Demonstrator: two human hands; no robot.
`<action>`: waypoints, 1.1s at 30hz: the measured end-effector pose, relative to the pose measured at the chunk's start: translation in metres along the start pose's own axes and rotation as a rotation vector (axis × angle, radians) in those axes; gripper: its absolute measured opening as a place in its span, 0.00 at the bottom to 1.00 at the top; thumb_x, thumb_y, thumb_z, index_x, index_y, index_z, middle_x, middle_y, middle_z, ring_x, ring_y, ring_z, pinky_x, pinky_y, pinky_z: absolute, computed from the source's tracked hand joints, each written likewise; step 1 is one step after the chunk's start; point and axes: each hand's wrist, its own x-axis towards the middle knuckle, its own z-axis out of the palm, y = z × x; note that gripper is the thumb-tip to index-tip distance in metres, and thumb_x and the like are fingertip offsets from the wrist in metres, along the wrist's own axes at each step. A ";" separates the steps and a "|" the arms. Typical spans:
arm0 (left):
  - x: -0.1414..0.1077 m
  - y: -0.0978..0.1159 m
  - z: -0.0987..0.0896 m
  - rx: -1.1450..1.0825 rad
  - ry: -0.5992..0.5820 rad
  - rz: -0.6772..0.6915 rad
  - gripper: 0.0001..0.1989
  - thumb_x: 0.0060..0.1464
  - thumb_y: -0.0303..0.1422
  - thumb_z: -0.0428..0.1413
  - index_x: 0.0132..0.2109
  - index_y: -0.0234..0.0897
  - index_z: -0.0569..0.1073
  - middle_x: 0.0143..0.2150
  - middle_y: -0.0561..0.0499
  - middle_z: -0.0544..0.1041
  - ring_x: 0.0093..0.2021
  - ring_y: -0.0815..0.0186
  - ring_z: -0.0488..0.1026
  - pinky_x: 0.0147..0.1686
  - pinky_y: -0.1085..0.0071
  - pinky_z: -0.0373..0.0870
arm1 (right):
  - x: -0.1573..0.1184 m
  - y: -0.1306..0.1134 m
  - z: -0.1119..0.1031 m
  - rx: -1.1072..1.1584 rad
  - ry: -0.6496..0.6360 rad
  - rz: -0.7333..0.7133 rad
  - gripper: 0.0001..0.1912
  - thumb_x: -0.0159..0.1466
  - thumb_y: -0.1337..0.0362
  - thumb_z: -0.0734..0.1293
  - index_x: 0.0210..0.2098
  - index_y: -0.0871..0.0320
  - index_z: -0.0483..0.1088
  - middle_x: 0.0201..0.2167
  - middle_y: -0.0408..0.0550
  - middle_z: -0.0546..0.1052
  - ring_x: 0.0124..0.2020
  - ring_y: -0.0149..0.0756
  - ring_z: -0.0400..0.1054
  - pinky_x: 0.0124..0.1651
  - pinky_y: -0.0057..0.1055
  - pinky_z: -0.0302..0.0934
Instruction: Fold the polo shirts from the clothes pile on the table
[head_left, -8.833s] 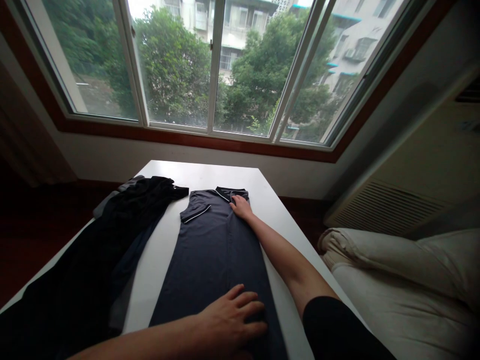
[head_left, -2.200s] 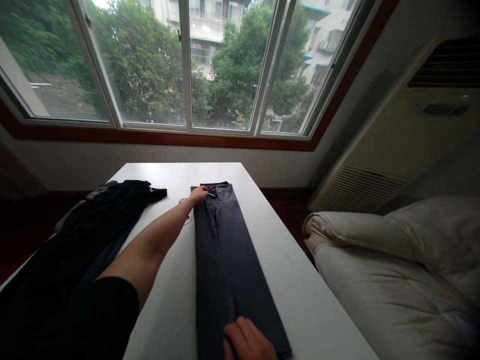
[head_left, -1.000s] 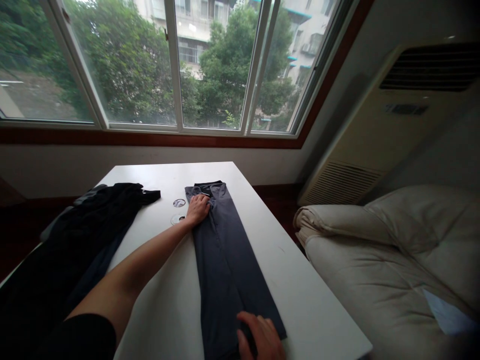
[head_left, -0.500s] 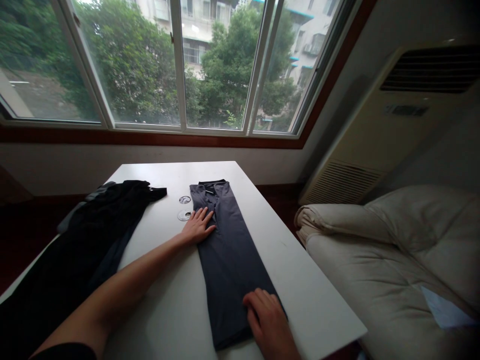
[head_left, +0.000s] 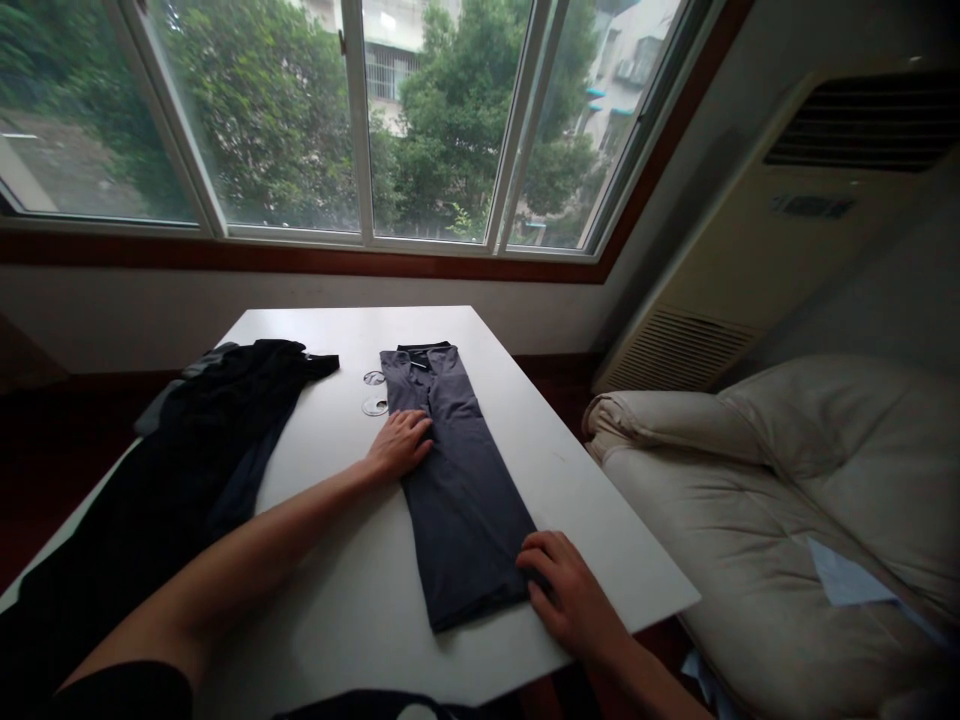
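Note:
Folded lengthwise, a pair of dark grey trousers (head_left: pixel 469 500) lies on the white table, waistband at the far end and hems towards me. My left hand (head_left: pixel 401 445) rests on their left edge about midway, fingers slightly bent on top of the cloth. At the lower right corner by the hems, my right hand (head_left: pixel 570 595) has its fingers and thumb closed around the edge of the fabric. Left of the waistband are two small round discs, a patterned one (head_left: pixel 373 378) and a pale one (head_left: pixel 374 406).
A heap of black and dark clothes (head_left: pixel 187 450) covers the left side of the white table (head_left: pixel 322 560). Beyond the table's right edge stands a cream padded sofa (head_left: pixel 720 500) with a pale sheet (head_left: pixel 847 575) on it. A window and a tall air conditioner (head_left: pixel 757 250) are behind.
My left hand has gone from spread flat to more bent fingers, slightly nearer the hems. My right hand has shifted right onto the trousers' outer edge. The view has tilted down a little.

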 end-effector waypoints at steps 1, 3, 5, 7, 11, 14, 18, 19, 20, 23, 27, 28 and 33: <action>-0.008 0.012 -0.002 -0.039 -0.029 0.064 0.23 0.68 0.41 0.52 0.65 0.41 0.70 0.68 0.42 0.67 0.68 0.52 0.63 0.69 0.53 0.54 | -0.003 0.003 -0.002 -0.012 -0.009 -0.031 0.15 0.61 0.73 0.64 0.46 0.55 0.72 0.50 0.53 0.72 0.52 0.45 0.67 0.55 0.43 0.64; -0.026 0.037 -0.006 -0.115 -0.101 0.201 0.25 0.67 0.42 0.53 0.67 0.42 0.68 0.70 0.42 0.65 0.70 0.51 0.60 0.71 0.52 0.53 | -0.009 0.007 -0.005 -0.048 -0.003 -0.057 0.16 0.61 0.70 0.66 0.48 0.55 0.73 0.51 0.54 0.72 0.53 0.46 0.67 0.55 0.43 0.65; -0.045 0.062 -0.008 -0.175 -0.176 0.313 0.29 0.66 0.43 0.54 0.70 0.44 0.64 0.73 0.42 0.61 0.73 0.50 0.56 0.72 0.48 0.48 | -0.013 0.011 -0.004 -0.094 0.034 -0.031 0.13 0.62 0.71 0.65 0.46 0.55 0.73 0.47 0.53 0.73 0.49 0.45 0.68 0.52 0.41 0.67; -0.062 0.085 -0.012 -0.219 -0.241 0.392 0.32 0.66 0.45 0.55 0.72 0.44 0.61 0.75 0.42 0.58 0.75 0.48 0.52 0.73 0.44 0.44 | -0.017 0.014 -0.002 -0.142 0.086 0.019 0.10 0.63 0.73 0.63 0.41 0.56 0.71 0.42 0.51 0.74 0.45 0.42 0.69 0.48 0.38 0.67; -0.089 0.121 -0.024 -0.284 -0.322 0.531 0.35 0.66 0.49 0.53 0.74 0.44 0.57 0.76 0.41 0.55 0.76 0.47 0.49 0.72 0.40 0.41 | -0.023 0.022 0.005 -0.202 0.157 0.060 0.08 0.66 0.73 0.60 0.39 0.56 0.69 0.37 0.48 0.73 0.40 0.40 0.67 0.45 0.36 0.64; -0.105 0.136 -0.032 -0.318 -0.344 0.611 0.36 0.66 0.52 0.52 0.74 0.43 0.56 0.76 0.41 0.55 0.76 0.48 0.50 0.73 0.41 0.41 | -0.028 0.026 0.009 -0.188 0.214 0.049 0.07 0.68 0.71 0.59 0.39 0.56 0.68 0.35 0.47 0.72 0.38 0.38 0.68 0.43 0.34 0.62; -0.118 0.142 -0.036 -0.307 -0.321 0.598 0.36 0.66 0.51 0.54 0.74 0.43 0.55 0.74 0.41 0.59 0.73 0.48 0.54 0.72 0.45 0.46 | -0.034 0.028 0.008 -0.160 0.221 0.055 0.07 0.70 0.69 0.59 0.36 0.56 0.66 0.32 0.44 0.71 0.34 0.36 0.67 0.39 0.31 0.61; -0.120 0.142 -0.035 -0.293 -0.308 0.579 0.36 0.65 0.49 0.55 0.73 0.43 0.56 0.73 0.41 0.61 0.72 0.49 0.56 0.72 0.46 0.48 | -0.036 0.029 0.007 -0.155 0.212 0.060 0.07 0.70 0.69 0.59 0.36 0.55 0.66 0.31 0.44 0.71 0.33 0.35 0.67 0.38 0.31 0.60; -0.122 0.143 -0.034 -0.276 -0.297 0.553 0.35 0.64 0.48 0.57 0.72 0.42 0.58 0.70 0.41 0.64 0.70 0.49 0.59 0.70 0.49 0.51 | -0.038 0.029 0.007 -0.151 0.205 0.064 0.07 0.70 0.69 0.59 0.35 0.55 0.66 0.31 0.44 0.70 0.33 0.35 0.67 0.38 0.30 0.60; -0.128 0.146 -0.030 -0.176 -0.289 0.452 0.23 0.60 0.42 0.61 0.59 0.40 0.69 0.58 0.42 0.72 0.58 0.52 0.68 0.59 0.56 0.64 | -0.043 0.031 0.004 -0.155 0.213 0.074 0.08 0.70 0.68 0.60 0.34 0.55 0.65 0.30 0.43 0.70 0.31 0.34 0.66 0.37 0.30 0.59; -0.134 0.147 -0.027 -0.029 -0.306 0.458 0.05 0.65 0.36 0.57 0.44 0.40 0.70 0.44 0.47 0.74 0.44 0.57 0.69 0.43 0.61 0.65 | -0.049 0.033 0.003 -0.178 0.215 0.079 0.09 0.70 0.68 0.59 0.32 0.55 0.63 0.28 0.42 0.68 0.30 0.34 0.64 0.35 0.30 0.58; -0.135 0.147 -0.027 -0.020 -0.311 0.478 0.04 0.67 0.34 0.56 0.44 0.40 0.69 0.43 0.47 0.74 0.43 0.58 0.69 0.42 0.62 0.64 | -0.050 0.033 0.004 -0.189 0.219 0.079 0.09 0.70 0.68 0.59 0.32 0.54 0.63 0.28 0.42 0.68 0.30 0.34 0.64 0.35 0.30 0.57; -0.134 0.146 -0.037 -0.048 -0.347 0.480 0.05 0.65 0.33 0.58 0.42 0.41 0.69 0.42 0.49 0.76 0.40 0.61 0.71 0.38 0.62 0.64 | -0.051 0.029 0.006 -0.274 0.246 0.111 0.08 0.66 0.69 0.60 0.30 0.54 0.60 0.27 0.42 0.66 0.30 0.36 0.62 0.36 0.32 0.55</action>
